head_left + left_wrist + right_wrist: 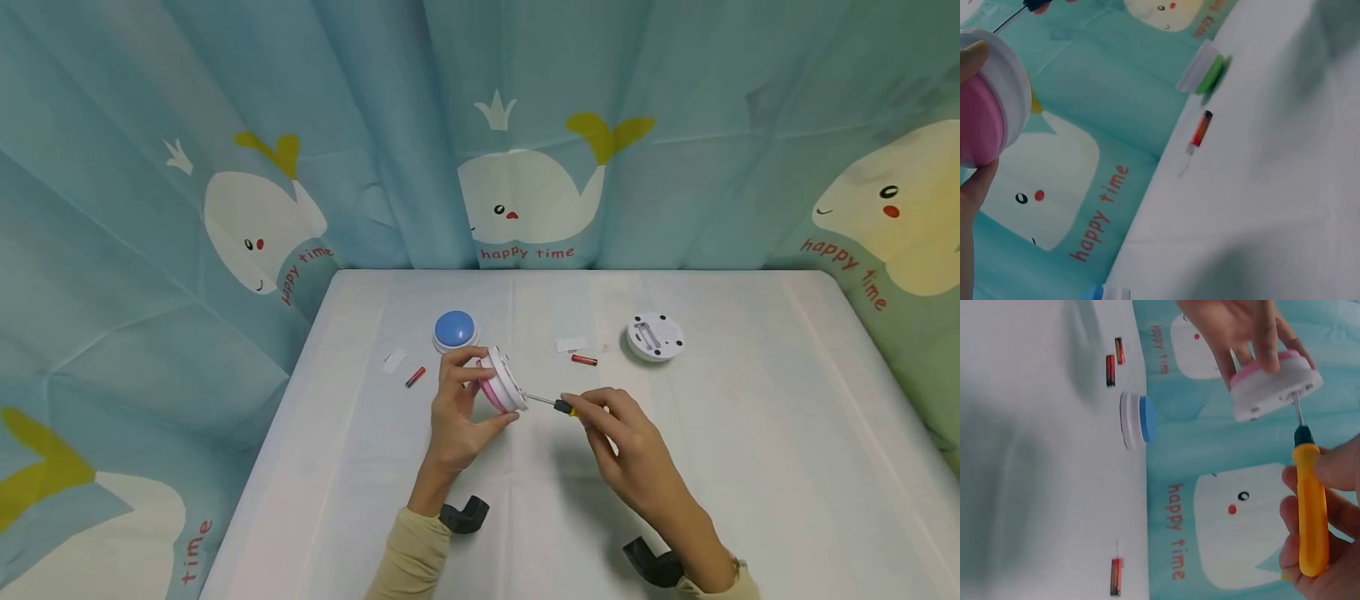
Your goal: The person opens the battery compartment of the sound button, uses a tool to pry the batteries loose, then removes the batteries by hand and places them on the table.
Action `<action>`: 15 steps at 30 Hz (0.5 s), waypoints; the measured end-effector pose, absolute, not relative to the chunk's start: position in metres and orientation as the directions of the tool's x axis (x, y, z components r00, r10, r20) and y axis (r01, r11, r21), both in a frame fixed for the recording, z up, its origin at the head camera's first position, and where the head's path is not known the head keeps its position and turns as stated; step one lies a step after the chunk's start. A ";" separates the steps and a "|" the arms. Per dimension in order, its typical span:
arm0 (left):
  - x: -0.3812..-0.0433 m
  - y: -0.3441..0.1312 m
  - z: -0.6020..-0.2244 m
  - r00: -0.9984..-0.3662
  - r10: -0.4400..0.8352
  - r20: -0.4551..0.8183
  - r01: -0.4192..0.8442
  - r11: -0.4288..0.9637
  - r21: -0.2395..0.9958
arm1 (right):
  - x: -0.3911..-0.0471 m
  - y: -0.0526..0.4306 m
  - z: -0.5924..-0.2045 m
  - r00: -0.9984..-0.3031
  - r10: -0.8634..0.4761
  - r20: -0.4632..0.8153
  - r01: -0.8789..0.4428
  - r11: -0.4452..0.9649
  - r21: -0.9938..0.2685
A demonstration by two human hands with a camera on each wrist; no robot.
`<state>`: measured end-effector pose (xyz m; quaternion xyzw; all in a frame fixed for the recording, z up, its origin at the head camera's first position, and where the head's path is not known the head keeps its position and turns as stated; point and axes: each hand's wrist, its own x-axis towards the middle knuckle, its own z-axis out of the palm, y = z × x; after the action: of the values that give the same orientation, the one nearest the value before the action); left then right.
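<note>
My left hand point(456, 425) grips a round white device with a pink dome point(980, 119), thumb and fingers on its rim. The device is raised off the table and tilted, its underside towards the right hand. My right hand point(633, 454) holds a screwdriver with a yellow handle point(1312, 512), its thin metal shaft point(1299, 409) reaching to that underside. The tip meets the underside near the edge, close to small dark spots. In the head view, a similar white device with a blue dome point(454, 328) stands just behind the left hand.
An upturned white device point(656, 337) with an uncovered battery slot lies at the back right; its green dome point(1210, 75) shows in the left wrist view. Small red batteries point(416, 377) and thin white pieces point(572, 344) lie on the white table point(750, 433). A patterned curtain point(375, 167) hangs behind.
</note>
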<state>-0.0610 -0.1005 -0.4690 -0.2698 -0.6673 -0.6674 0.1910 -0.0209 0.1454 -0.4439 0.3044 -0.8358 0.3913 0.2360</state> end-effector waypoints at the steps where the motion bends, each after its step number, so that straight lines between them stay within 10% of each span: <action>1: -0.061 -0.100 -0.468 -0.778 0.093 0.622 0.620 -0.053 0.783 | -0.020 0.143 -0.443 -0.694 -0.315 0.647 -0.699 0.510 -0.501; 15: -0.062 -0.102 -0.459 -0.737 -0.024 0.675 0.663 -0.220 0.716 | -0.006 0.116 -0.438 -0.635 -0.219 0.741 -0.723 0.505 -0.471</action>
<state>-0.0621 -0.1020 -0.4591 -0.2759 -0.5785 -0.7308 0.2349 -0.0059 0.1163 -0.4375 0.2909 -0.8093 0.4035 0.3125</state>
